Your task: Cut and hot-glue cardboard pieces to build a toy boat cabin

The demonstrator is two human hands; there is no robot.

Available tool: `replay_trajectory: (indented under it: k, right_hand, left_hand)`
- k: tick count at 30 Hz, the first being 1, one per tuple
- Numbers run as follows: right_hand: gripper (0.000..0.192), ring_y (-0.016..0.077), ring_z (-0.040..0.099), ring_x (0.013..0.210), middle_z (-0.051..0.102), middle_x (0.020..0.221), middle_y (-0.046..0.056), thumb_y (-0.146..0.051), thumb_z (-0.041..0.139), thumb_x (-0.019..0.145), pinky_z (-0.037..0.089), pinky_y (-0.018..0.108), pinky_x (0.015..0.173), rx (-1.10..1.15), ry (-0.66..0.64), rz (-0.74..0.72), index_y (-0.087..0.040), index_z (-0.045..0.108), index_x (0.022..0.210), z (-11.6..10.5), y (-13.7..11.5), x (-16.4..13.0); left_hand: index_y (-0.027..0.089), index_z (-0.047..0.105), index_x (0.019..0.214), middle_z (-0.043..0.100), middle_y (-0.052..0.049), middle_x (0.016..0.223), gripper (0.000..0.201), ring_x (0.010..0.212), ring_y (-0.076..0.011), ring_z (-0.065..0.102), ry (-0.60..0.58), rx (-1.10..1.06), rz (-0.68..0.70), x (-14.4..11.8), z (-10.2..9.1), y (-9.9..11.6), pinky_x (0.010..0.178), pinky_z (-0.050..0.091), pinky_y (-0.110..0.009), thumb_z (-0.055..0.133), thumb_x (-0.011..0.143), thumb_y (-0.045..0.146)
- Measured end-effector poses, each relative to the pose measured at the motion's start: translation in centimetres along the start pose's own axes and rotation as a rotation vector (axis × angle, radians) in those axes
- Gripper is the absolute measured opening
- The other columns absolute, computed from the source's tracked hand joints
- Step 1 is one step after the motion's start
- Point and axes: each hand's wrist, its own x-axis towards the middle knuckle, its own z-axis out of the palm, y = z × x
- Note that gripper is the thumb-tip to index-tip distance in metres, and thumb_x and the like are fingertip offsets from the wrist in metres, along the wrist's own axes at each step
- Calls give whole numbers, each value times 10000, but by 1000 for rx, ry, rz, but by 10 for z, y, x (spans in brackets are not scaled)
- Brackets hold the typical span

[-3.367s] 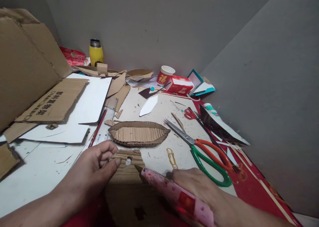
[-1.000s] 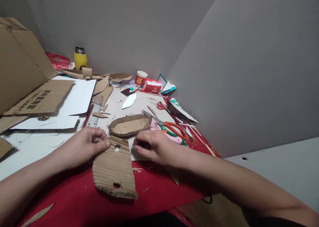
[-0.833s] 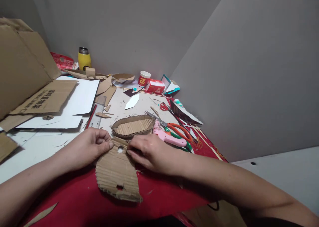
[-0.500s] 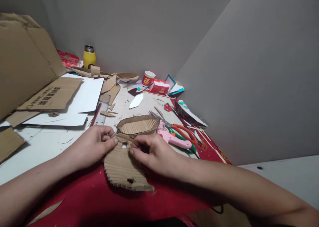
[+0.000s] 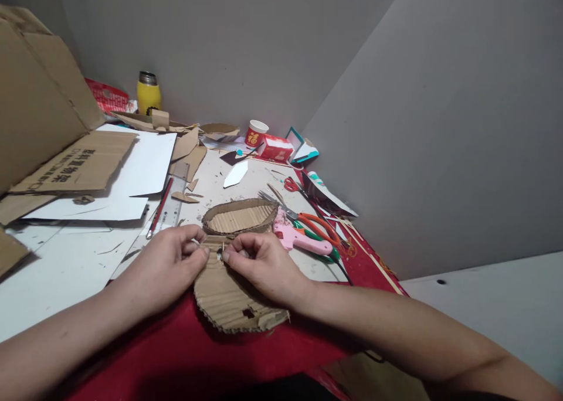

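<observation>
Before grey walls (image 5: 229,49), holed brown corrugated cardboard (image 5: 223,294) is pinched by the left hand (image 5: 172,266), a thin pale sliver (image 5: 223,246) by the right hand (image 5: 266,266).

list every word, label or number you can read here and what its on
"福": red paper cup
"置物架": cardboard sheet; its other characters are too blurred to read
Red bag: print too blurred to read
Red box: print too small
Ruler: markings too small
</observation>
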Motion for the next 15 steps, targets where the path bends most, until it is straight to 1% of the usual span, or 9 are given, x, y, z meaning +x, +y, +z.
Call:
replay_trajectory:
  k: [2, 6, 10, 15]
  right_hand:
    - [164, 98, 415, 562, 483, 575, -31, -223, 565, 766, 320, 228, 524, 13, 2, 0, -150, 572, 620, 0, 0, 0]
    - [155, 100, 416, 568, 480, 578, -33, -210, 562, 766, 321, 230, 526, 7, 0, -9, -153, 561, 622, 0, 0, -3]
    - [146, 101, 410, 574, 471, 584, -37, -196, 555, 769, 323, 229, 532, 7, -11, -22, -157, 541, 629, -1, -1, -4]
    - [141, 102, 422, 584, 473, 593, -39, -185, 549, 768, 337, 227, 547, 5, -26, -62, -162, 521, 632, -1, 0, -4]
  left_hand:
    - [191, 585, 831, 680, 8, 710, 116, 649, -167, 614, -9, -3, 11, 0, 0, 0, 574, 439, -252, 502, 843, 271]
    - [194, 588, 817, 660, 32, 655, 110, 622, -155, 605, -14, -35, 35, 0, 0, 1, 573, 441, -242, 497, 849, 246]
    - [192, 597, 859, 680, 26, 694, 117, 640, -158, 613, -13, -40, 36, -1, 1, 0, 571, 440, -243, 497, 858, 254]
    - [191, 591, 867, 675, 25, 704, 117, 659, -160, 617, -9, -23, 49, 0, 2, -3, 590, 443, -245, 503, 865, 269]
